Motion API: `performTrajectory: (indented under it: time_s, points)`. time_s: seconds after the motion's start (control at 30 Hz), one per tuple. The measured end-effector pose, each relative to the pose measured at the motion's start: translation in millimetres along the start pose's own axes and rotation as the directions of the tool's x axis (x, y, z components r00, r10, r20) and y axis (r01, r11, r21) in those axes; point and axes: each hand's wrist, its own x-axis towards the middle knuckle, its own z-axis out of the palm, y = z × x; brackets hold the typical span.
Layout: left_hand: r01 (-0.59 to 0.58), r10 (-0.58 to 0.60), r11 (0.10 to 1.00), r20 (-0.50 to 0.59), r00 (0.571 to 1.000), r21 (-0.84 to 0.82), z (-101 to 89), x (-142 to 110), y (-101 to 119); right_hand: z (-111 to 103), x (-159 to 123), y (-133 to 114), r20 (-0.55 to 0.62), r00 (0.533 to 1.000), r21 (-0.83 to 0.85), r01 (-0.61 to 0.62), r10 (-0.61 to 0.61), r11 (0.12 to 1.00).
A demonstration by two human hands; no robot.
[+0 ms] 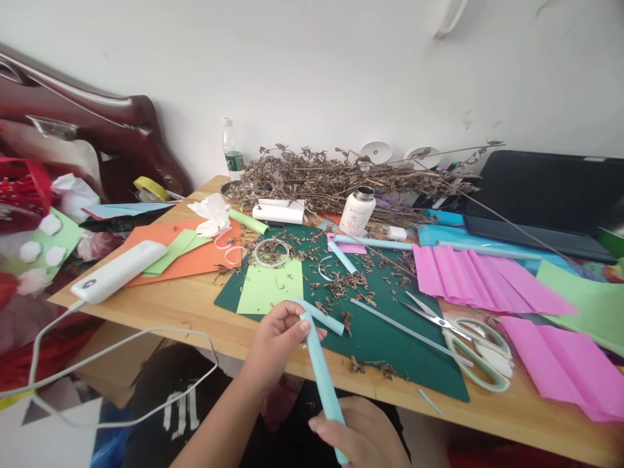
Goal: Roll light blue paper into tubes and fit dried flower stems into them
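A light blue paper tube (319, 367) slants between my two hands over the front edge of the table. My left hand (281, 333) pinches its upper end between thumb and fingers. Lower down, my right hand (358, 432) is wrapped around the near end, partly cut off by the bottom of the view. Just behind the left fingers, a shorter blue paper tube (324, 317) lies on the green cutting mat (390, 351). Another short blue tube (342, 258) rests farther back among dry leaf crumbs.
Scissors (451, 325) lie spread at the mat's right, beside a thin glue stick (404, 328) and pink crepe paper (468, 273). Dried plant stems (312, 172), a white bottle (358, 209) and a tape ring (272, 253) are farther back. A white corded device (119, 272) sits left.
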Motion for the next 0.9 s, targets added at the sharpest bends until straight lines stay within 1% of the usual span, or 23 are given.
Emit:
performTrajectory:
  time_s: [0.07,0.1,0.13,0.2,0.27,0.33,0.4,0.53,0.63,0.9]
  points:
    - [-0.008,0.008,1.0,-0.006,1.0,-0.008,0.2,0,0,-2,1,0,-0.027,1.0,0.006,-0.005,0.005,1.0]
    - [-0.012,0.012,1.0,-0.015,1.0,-0.014,0.2,0,1,-5,3,0,-0.003,1.0,0.024,-0.024,0.024,0.999]
    - [-0.015,0.014,1.0,-0.028,1.0,-0.021,0.2,1,1,-10,4,-1,0.032,0.999,0.052,-0.043,0.042,0.998]
    - [-0.014,0.012,0.999,-0.068,0.998,-0.037,0.0,2,2,-21,8,-3,0.196,0.972,0.117,-0.153,0.128,0.981]
    - [-0.003,-0.002,0.999,-0.108,0.994,-0.049,-0.7,4,2,-29,9,-4,0.275,0.94,0.152,-0.251,0.203,0.956]
    - [-0.003,-0.005,0.999,-0.145,0.989,-0.053,-1.4,6,1,-31,6,-3,0.261,0.929,0.161,-0.31,0.262,0.937]
    - [-0.013,0.004,0.999,-0.166,0.986,-0.053,-1.9,7,0,-28,2,-2,0.233,0.926,0.17,-0.339,0.296,0.925]
    - [-0.028,0.021,0.999,-0.165,0.986,-0.038,-2.0,7,-2,-19,-3,1,0.183,0.932,0.216,-0.348,0.313,0.912]
    - [-0.033,0.03,0.999,-0.163,0.986,-0.019,-1.9,6,-3,-16,-4,1,0.162,0.931,0.231,-0.358,0.327,0.905]
    - [-0.031,0.029,0.999,-0.194,0.981,-0.01,-3.6,9,-5,-17,-13,2,0.213,0.907,0.212,-0.404,0.362,0.89]
